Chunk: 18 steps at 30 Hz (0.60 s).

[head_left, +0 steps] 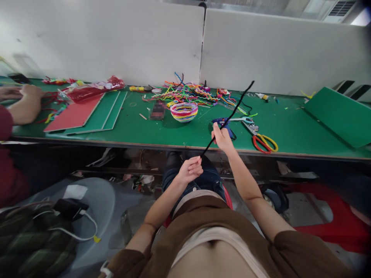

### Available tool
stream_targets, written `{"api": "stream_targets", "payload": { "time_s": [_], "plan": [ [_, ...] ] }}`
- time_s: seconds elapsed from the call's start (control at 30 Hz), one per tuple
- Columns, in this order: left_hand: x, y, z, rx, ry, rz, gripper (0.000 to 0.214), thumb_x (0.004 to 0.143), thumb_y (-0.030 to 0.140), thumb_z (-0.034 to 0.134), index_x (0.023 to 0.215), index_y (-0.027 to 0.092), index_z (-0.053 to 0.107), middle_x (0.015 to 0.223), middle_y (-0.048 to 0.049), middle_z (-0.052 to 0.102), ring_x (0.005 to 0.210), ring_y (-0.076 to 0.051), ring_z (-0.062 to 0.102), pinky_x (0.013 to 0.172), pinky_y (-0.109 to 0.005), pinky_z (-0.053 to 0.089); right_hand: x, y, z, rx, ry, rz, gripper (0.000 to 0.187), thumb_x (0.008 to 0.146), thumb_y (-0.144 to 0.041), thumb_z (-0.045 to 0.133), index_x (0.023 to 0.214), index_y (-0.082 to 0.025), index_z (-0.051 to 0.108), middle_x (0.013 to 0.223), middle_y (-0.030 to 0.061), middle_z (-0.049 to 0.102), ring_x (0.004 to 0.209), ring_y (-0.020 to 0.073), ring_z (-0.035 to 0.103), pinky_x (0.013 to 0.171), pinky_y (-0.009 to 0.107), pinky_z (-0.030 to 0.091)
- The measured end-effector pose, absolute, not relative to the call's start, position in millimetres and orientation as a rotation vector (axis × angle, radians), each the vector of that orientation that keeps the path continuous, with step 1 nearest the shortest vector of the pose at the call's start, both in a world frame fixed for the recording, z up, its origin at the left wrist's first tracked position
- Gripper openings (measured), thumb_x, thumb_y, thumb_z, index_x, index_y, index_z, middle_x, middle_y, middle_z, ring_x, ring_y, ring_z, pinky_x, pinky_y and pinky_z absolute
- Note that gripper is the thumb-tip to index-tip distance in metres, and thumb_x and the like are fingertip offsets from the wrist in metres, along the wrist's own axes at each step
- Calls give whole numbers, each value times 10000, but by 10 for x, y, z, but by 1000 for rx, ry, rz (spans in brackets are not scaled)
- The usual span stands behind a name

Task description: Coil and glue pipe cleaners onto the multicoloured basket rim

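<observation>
- Your left hand (pixel 190 170) pinches the near end of the black fuzzy stem (pixel 239 102).
- Your right hand (pixel 222 138) pinches it farther up; the rest extends beyond.
- Left of your right hand, the striped bowl (pixel 184 112) sits on the tabletop (pixel 145 133); scissors (pixel 264 143) lie right.

Seen from the wearer's head, a single camera faces forward and down, with the wearer's torso (pixel 208 247) close beneath it at 6 o'clock. The left grip (pixel 191 169) and right grip (pixel 222 138) lie near mid-frame. Beyond them the green surface (pixel 142 133) spans the wide view, its front edge dipping slightly toward 3 o'clock. White panels (pixel 116 38) stand farther off at 12 o'clock; a co-worker's sleeve (pixel 5 123) enters at 9 o'clock.
</observation>
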<state>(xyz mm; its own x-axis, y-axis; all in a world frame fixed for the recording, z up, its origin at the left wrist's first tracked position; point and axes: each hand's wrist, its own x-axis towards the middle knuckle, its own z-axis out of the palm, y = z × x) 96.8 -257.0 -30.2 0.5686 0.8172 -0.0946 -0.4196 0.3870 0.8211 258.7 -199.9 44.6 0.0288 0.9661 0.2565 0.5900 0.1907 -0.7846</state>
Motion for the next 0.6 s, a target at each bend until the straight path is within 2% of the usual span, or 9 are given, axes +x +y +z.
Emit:
{"api": "stream_targets", "payload": {
  "time_s": [0.07, 0.17, 0.2, 0.27, 0.33, 0.37, 0.47, 0.53, 0.6],
  "plan": [
    [907, -2652, -320, 768, 495, 774, 381, 885, 321, 531, 551, 168, 431, 357, 140, 43, 301, -18, 29, 384, -157, 192, 2529, -2033, 404, -1451, -1571, 686, 762, 820, -807, 209, 420, -205, 453, 363, -6, 421, 405, 104, 457, 508, 240, 366],
    [826, -2776, -351, 674, 453, 746, 328, 865, 283, 560, 579, 158, 459, 372, 139, 58, 310, -16, 40, 380, -150, 200, 2458, -2114, 379, -1387, -1550, 813, 757, 806, -816, 244, 415, -204, 455, 351, -14, 403, 387, 98, 429, 483, 241, 350],
    [802, -2798, -359, 647, 447, 761, 306, 850, 286, 588, 597, 155, 476, 376, 132, 98, 308, -18, 93, 379, -146, 207, 2443, -2142, 378, -1378, -1542, 826, 754, 807, -813, 254, 414, -203, 458, 349, -15, 400, 388, 97, 426, 483, 242, 348],
    [757, -2795, -360, 600, 438, 824, 278, 811, 298, 648, 630, 155, 492, 409, 96, 266, 355, -30, 311, 398, -134, 258, 2426, -2190, 377, -1380, -1531, 809, 748, 813, -802, 276, 417, -198, 472, 356, -13, 413, 401, 96, 432, 497, 243, 351],
    [711, -2735, -326, 559, 455, 944, 260, 769, 289, 689, 649, 165, 495, 557, 39, 508, 577, -55, 557, 485, -129, 376, 2430, -2227, 375, -1378, -1560, 812, 759, 823, -794, 263, 413, -193, 480, 367, -8, 423, 413, 93, 432, 509, 245, 354],
    [686, -2692, -292, 550, 469, 1018, 252, 757, 279, 691, 649, 170, 492, 691, 16, 608, 739, -73, 624, 569, -142, 439, 2444, -2246, 375, -1362, -1600, 852, 771, 829, -792, 236, 416, -190, 487, 373, -7, 421, 417, 93, 429, 508, 246, 354],
    [583, -2551, -136, 596, 528, 1286, 282, 758, 305, 628, 584, 174, 449, 1032, -30, 695, 1073, -161, 627, 799, -257, 516, 2582, -2331, 388, -1238, -1802, 1106, 790, 842, -782, 195, 498, -171, 559, 452, 4, 484, 457, 95, 454, 504, 242, 371],
    [485, -2478, -16, 652, 570, 1443, 361, 772, 387, 568, 531, 178, 400, 958, -30, 708, 1086, -182, 625, 887, -326, 513, 2783, -2422, 402, -1105, -2014, 1332, 716, 832, -762, 328, 665, -144, 648, 628, 36, 611, 564, 107, 540, 562, 242, 430],
    [364, -2435, 81, 560, 536, 1655, 321, 763, 418, 540, 555, 189, 455, 760, 0, 681, 891, -153, 658, 910, -364, 515, 3075, -2525, 402, -1020, -2226, 1540, 602, 787, -699, 525, 873, -127, 690, 832, 73, 677, 718, 140, 620, 680, 267, 485]
  ]
}}
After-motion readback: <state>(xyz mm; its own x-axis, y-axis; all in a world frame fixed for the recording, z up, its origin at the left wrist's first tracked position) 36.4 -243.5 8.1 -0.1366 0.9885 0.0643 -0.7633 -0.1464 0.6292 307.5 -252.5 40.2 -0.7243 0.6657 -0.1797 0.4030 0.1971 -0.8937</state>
